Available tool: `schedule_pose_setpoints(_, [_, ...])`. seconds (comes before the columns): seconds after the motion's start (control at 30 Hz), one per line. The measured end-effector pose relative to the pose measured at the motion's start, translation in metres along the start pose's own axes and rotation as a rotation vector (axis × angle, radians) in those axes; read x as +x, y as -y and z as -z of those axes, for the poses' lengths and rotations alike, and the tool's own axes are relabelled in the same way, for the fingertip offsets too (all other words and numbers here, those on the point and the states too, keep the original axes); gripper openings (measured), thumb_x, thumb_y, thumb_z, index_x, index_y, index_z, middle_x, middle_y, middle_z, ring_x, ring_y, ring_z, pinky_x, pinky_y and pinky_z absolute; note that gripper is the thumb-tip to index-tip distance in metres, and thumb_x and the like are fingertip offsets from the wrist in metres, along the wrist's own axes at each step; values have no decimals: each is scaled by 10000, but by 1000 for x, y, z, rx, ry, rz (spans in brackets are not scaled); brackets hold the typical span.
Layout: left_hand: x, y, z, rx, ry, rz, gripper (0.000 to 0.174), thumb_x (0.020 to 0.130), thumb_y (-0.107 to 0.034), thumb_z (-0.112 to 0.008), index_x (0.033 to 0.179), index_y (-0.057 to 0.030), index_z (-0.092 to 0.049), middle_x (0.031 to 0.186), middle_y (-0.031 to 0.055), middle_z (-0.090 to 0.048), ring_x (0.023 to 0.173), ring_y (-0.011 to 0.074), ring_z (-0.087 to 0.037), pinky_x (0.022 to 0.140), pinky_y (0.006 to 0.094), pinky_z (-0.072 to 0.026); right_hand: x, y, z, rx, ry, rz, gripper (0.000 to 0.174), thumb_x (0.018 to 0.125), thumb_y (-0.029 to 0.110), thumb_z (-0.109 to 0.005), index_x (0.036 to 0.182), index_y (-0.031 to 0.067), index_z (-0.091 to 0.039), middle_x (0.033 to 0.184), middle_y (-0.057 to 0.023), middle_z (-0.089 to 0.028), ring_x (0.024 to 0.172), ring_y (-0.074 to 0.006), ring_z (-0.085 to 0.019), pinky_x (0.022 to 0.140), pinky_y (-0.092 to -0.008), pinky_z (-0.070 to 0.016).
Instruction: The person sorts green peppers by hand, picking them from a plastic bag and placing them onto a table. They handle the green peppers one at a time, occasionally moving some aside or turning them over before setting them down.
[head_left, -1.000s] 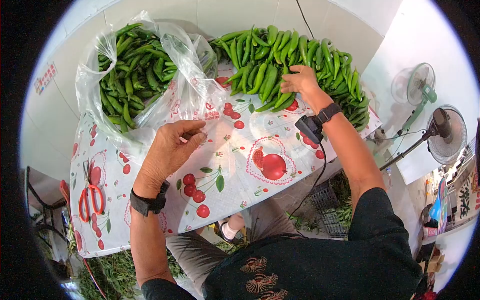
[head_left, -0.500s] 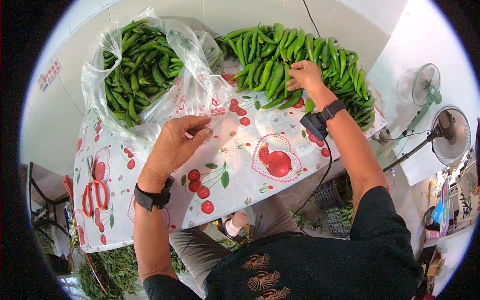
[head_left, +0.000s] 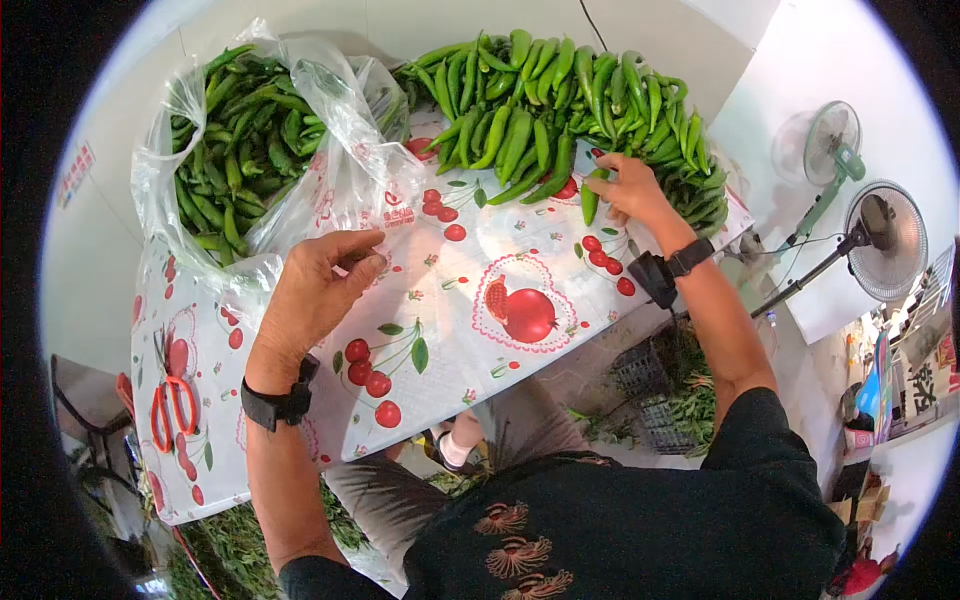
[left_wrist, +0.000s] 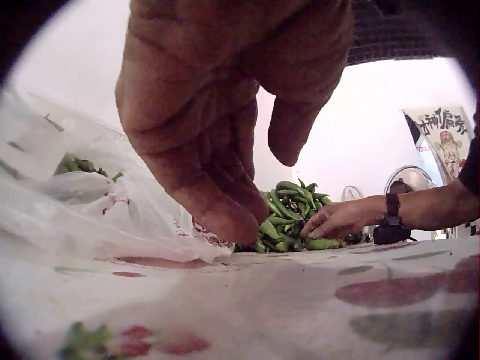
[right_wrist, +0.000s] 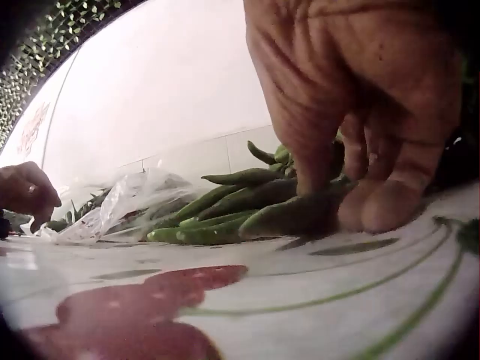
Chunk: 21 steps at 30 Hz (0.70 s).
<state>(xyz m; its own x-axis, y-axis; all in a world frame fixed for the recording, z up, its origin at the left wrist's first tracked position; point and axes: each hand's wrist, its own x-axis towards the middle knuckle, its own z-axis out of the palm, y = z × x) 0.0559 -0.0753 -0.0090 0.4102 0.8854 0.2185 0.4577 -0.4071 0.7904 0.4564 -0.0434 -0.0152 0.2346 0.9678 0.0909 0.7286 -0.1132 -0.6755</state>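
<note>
My right hand point(head_left: 632, 190) is at the front edge of a heap of green chili peppers point(head_left: 515, 135). Its thumb and fingers pinch one loose green chili pepper point(head_left: 594, 197) lying on the tablecloth; in the right wrist view that pepper point(right_wrist: 289, 217) runs in between thumb and fingertips. Nothing is in my left hand point(head_left: 312, 295), which hovers over the cloth with fingers loosely bent, in front of a clear plastic bag point(head_left: 340, 120). More green chili peppers point(head_left: 240, 150) fill the bag.
Red-handled scissors point(head_left: 174, 410) lie at the left of the table, on the fruit-print tablecloth point(head_left: 460, 370). Two fans point(head_left: 885, 240) stand off to the right. Below the table's front edge are dark crates point(head_left: 665, 425) and heaped green plants point(head_left: 225, 550).
My right hand has come back from the heap's edge toward me and now pinches the loose chili pepper that lay near its wrist. The left hand stays about where it was.
</note>
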Motion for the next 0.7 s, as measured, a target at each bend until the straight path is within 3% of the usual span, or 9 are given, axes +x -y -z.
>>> schedule_pose_setpoints(0.23, [0, 3, 0, -24, -8, -4, 293, 837, -120, -647, 1092, 23, -632, 821, 103, -686, 718, 129, -623, 668, 268, -495, 21, -3, -18, 46, -56, 46, 598, 711, 171, -703, 1222, -59, -492, 748, -206, -654, 501, -262, -645, 449, -347, -527])
schedule_pose_setpoints(0.3, [0, 3, 0, -27, -13, -8, 292, 835, -119, -648, 1090, 23, -632, 818, 106, -686, 719, 133, -626, 673, 272, -496, 16, 4, -18, 209, -72, -47, 624, 686, 147, -697, 1237, -52, -481, 747, -178, -652, 544, -237, -651, 481, -336, -539])
schedule_pose_setpoints(0.4, [0, 5, 0, -20, -14, -41, 291, 832, -120, -653, 1083, 24, -633, 815, 113, -688, 723, 147, -634, 690, 284, -498, 5, 17, -19, 335, -156, 24, 610, 711, 130, -683, 1252, -51, -468, 780, -152, -647, 574, -202, -637, 495, -315, -541])
schedule_pose_setpoints(0.43, [-1, 6, 0, 15, 3, -53, 304, 853, -136, -642, 1117, 15, -621, 833, 86, -680, 709, 116, -608, 649, 259, -499, 6, 19, -21, 334, -156, 24, 610, 711, 130, -683, 1252, -51, -468, 780, -152, -647, 574, -202, -637, 495, -315, -541])
schedule_pose_setpoints(0.53, [0, 6, 0, 58, 21, -68, 317, 874, -149, -629, 1150, 7, -609, 844, 57, -671, 691, 86, -582, 608, 235, -500, 13, 23, -27, 591, -134, 124, 565, 745, 110, -659, 1251, -54, -468, 809, -132, -638, 585, -175, -613, 501, -282, -537])
schedule_pose_setpoints(0.6, [-1, 6, 0, 68, 22, -71, 317, 874, -147, -626, 1150, 9, -609, 837, 55, -669, 688, 87, -582, 608, 235, -500, 24, 18, -36, 848, -60, 24, 519, 779, 113, -650, 1242, -46, -479, 817, -130, -634, 578, -162, -598, 470, -267, -516])
schedule_pose_setpoints(0.7, [-1, 7, 1, 52, 6, -97, 319, 872, -141, -622, 1149, 16, -607, 828, 51, -663, 673, 87, -578, 607, 236, -497, 36, 15, -32, 636, -83, 114, 528, 773, 128, -680, 1233, -43, -486, 806, -134, -621, 587, -169, -600, 469, -277, -521])
